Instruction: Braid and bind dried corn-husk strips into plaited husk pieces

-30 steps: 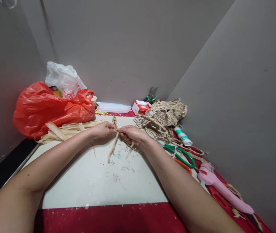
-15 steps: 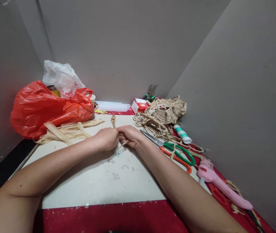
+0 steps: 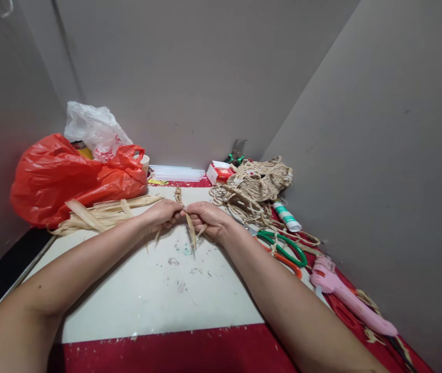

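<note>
A short braid of dried husk (image 3: 178, 194) lies on the white board, its near end running into my fingers. My left hand (image 3: 163, 213) pinches husk strands there, with thin ends hanging below its fingers. Touching it at the fingertips, my right hand (image 3: 207, 218) is closed on strands as well. A loose husk strip (image 3: 191, 233) hangs down between the hands, and a shorter tail sticks out under the right palm. Exactly which strand each fingertip grips is too small to tell. Left of my hands lies a pile of flat dried husk strips (image 3: 98, 216).
Scissors with green and orange handles (image 3: 283, 248) lie beside my right forearm. Beyond are a heap of braided cord (image 3: 263, 178), a white-green roll (image 3: 286, 216), a small red-white box (image 3: 219, 172) and pliers (image 3: 236, 154). A pink glue gun (image 3: 351, 295) rests right; a red plastic bag (image 3: 76, 178) sits left.
My left hand has turned from a fist over the braid to a fingertip pinch slightly left. A husk strip now hangs between the hands. The whole view has shifted slightly.
</note>
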A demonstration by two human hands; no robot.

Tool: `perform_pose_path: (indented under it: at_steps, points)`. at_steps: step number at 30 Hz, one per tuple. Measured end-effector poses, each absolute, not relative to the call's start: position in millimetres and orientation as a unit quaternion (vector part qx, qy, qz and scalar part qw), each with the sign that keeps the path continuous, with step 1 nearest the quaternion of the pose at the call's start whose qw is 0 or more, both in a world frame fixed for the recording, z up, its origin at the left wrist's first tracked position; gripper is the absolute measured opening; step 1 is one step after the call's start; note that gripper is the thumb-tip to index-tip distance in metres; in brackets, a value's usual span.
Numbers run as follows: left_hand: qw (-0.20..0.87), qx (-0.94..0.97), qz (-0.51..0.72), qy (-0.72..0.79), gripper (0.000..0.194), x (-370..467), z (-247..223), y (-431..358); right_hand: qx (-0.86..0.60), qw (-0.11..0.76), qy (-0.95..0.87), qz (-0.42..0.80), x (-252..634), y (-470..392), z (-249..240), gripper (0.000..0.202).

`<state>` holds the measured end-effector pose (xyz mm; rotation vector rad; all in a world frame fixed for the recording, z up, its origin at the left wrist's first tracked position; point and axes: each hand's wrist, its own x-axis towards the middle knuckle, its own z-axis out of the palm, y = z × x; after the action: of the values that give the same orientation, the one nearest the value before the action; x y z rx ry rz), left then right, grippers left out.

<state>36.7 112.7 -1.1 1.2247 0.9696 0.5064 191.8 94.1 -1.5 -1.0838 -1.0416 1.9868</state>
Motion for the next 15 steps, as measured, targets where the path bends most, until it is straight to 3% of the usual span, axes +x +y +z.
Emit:
perform_pose_path:
  at_steps: [15]
  points:
    - [0.56, 0.624, 0.267, 0.475, 0.023, 30, -12, 114, -0.556, 0.202, -0.64, 0.491, 200, 88, 15, 0.018]
